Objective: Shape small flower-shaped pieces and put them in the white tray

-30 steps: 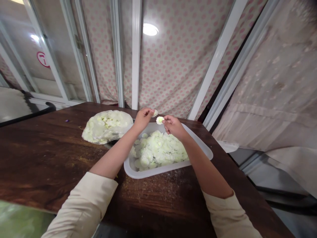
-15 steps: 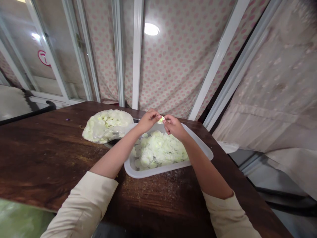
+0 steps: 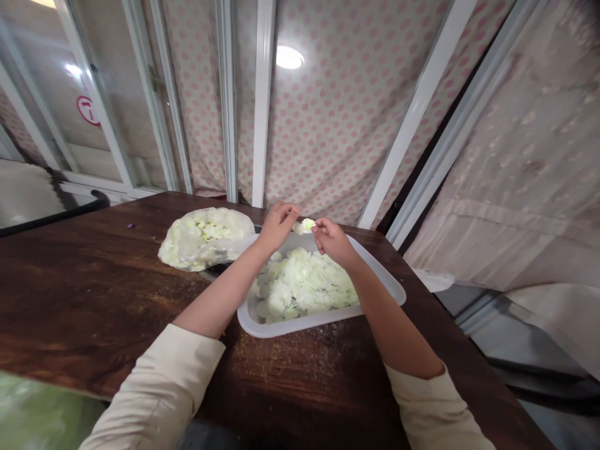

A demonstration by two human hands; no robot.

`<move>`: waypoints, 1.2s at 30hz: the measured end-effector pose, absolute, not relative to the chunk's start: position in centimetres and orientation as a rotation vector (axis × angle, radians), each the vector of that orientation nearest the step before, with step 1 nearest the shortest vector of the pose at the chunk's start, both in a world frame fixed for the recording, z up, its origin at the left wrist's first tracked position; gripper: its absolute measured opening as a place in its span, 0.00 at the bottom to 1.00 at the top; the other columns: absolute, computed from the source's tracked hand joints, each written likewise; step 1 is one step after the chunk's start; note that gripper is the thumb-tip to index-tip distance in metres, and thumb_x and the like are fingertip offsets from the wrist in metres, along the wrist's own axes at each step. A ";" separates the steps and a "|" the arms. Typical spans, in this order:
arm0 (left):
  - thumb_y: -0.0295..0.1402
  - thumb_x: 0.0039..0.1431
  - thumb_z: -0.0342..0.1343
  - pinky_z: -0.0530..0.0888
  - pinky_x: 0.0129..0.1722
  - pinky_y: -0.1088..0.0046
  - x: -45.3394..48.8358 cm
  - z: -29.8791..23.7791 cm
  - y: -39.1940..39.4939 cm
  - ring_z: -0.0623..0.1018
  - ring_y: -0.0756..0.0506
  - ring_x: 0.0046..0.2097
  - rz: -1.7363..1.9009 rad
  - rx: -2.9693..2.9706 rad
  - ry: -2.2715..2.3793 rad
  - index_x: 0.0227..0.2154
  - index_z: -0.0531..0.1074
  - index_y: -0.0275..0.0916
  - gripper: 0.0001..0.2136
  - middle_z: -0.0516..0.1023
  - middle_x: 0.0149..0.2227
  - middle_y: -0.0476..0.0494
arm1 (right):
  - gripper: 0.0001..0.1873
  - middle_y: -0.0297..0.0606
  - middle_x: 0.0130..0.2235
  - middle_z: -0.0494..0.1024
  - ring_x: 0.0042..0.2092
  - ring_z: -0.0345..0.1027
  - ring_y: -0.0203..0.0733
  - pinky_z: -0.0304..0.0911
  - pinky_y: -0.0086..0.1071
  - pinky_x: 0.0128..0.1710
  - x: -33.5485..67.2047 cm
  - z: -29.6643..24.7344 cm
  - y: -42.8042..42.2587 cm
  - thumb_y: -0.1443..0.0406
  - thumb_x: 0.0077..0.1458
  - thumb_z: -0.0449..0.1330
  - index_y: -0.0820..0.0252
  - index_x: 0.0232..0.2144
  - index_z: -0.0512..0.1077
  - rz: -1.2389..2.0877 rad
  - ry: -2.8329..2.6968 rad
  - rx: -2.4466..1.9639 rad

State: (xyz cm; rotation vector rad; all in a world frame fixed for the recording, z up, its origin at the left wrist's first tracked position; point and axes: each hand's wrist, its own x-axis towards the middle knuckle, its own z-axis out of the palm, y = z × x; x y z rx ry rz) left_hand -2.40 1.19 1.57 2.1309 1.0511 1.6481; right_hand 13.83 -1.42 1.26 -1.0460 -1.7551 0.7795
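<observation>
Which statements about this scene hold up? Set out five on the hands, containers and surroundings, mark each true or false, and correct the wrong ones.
1. The right hand holds a small pale flower in its fingers. True.
2. The bag lies to the right of the tub. False: it lies to the left.
3. Pale flower pieces are heaped in the tub. True.
4. The tabletop is white. False: it is dark brown.
5. The curtain has pink dots. True.
</observation>
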 end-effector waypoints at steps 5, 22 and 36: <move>0.38 0.56 0.51 0.66 0.39 0.73 -2.0 1.7 1.0 0.70 0.48 0.35 1.466 2.320 0.968 0.26 0.72 0.37 0.11 0.71 0.28 0.46 | 0.07 0.23 0.16 0.59 0.16 0.52 0.29 0.50 0.24 0.16 13.8 1.2 -1.4 0.60 0.55 0.52 0.57 0.30 0.58 0.796 -1.791 -1.012; 0.38 0.57 0.49 0.65 0.34 0.73 -2.4 1.5 1.8 0.68 0.50 0.31 1.816 2.170 1.120 0.20 0.68 0.36 0.14 0.69 0.25 0.47 | 0.11 0.23 0.16 0.58 0.17 0.52 0.29 0.51 0.25 0.18 13.8 1.3 -1.8 0.58 0.57 0.50 0.58 0.27 0.58 0.709 -1.877 -0.945; 0.35 0.58 0.48 0.62 0.33 0.73 -2.1 1.8 1.4 0.64 0.50 0.30 1.532 2.337 0.938 0.20 0.59 0.38 0.12 0.63 0.24 0.49 | 0.10 0.23 0.15 0.58 0.16 0.52 0.30 0.51 0.25 0.18 13.7 1.4 -1.9 0.58 0.57 0.50 0.57 0.28 0.57 0.737 -1.892 -0.915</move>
